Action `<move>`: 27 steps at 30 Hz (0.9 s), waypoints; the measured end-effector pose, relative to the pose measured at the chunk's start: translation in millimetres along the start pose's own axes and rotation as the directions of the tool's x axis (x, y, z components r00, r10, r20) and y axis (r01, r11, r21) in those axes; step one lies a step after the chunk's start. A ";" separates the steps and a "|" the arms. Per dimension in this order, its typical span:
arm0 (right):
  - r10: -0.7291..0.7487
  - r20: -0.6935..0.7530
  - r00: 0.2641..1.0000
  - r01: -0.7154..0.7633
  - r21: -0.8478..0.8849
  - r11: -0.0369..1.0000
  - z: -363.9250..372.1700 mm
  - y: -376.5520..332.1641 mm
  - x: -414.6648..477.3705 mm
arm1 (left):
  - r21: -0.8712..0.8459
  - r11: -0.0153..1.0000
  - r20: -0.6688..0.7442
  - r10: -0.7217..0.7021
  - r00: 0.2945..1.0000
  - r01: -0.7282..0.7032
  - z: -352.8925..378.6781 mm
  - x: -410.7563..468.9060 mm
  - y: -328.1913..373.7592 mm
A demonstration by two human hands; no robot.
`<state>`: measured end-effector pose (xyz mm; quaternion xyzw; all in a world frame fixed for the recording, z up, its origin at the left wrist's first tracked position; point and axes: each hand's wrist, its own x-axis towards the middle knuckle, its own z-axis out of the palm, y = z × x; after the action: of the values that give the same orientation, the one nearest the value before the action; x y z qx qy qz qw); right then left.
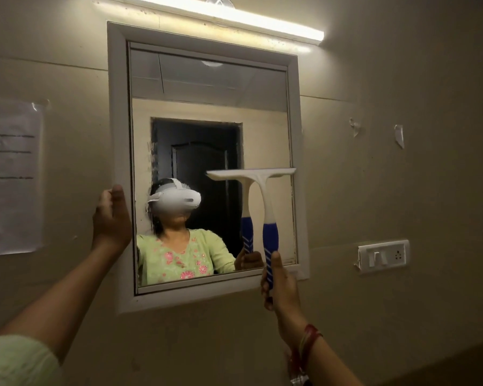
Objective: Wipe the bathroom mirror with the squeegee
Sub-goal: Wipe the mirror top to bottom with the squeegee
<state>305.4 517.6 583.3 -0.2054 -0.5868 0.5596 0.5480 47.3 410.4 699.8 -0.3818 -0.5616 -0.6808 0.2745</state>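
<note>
my right hand has its fingers wrapped round the bottom of the squeegee handle, blade against the mirror, right side, about halfway up. left hand fingers loose, resting on the frame

Single view, head-worn, wide-angle. The camera sits low and close to the wall and tilts upward, facing the mirror almost square-on, slightly from its left. The mirror fills the centre of frame; the tube light runs along the top edge. Both forearms enter from the bottom edge, the left hand at the mirror's left side and the right hand at its lower right corner. The headset carrying the camera shows in the reflection.
</note>
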 end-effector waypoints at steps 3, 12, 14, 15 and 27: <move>-0.043 -0.008 0.999 0.043 0.012 0.999 1.9 -19.6 9.6 | 0.000 1.000 -0.006 -0.004 1.000 0.004 0.4 0.4 -0.4; 0.110 -0.033 0.993 -0.111 -0.035 0.993 -12.3 35.8 -19.1 | -0.004 1.000 0.000 -0.018 1.000 0.018 -0.3 -0.5 1.7; 0.086 -0.040 0.995 -0.087 -0.030 0.996 -11.4 27.3 -14.8 | 0.001 1.000 0.002 -0.014 1.000 0.014 -0.2 -0.7 2.0; 0.068 -0.038 0.997 -0.069 -0.021 0.997 -10.4 20.5 -11.6 | -0.001 1.000 0.004 -0.010 1.000 0.010 -0.3 -0.8 2.0; 0.161 -0.030 0.986 -0.161 0.014 0.987 -16.3 54.8 -34.2 | 0.012 1.000 0.001 -0.018 1.000 0.018 0.1 0.1 2.1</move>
<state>310.0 511.2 517.1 -0.2576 -0.5564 0.6023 0.5112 49.0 410.1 701.1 -0.3753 -0.5691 -0.6799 0.2702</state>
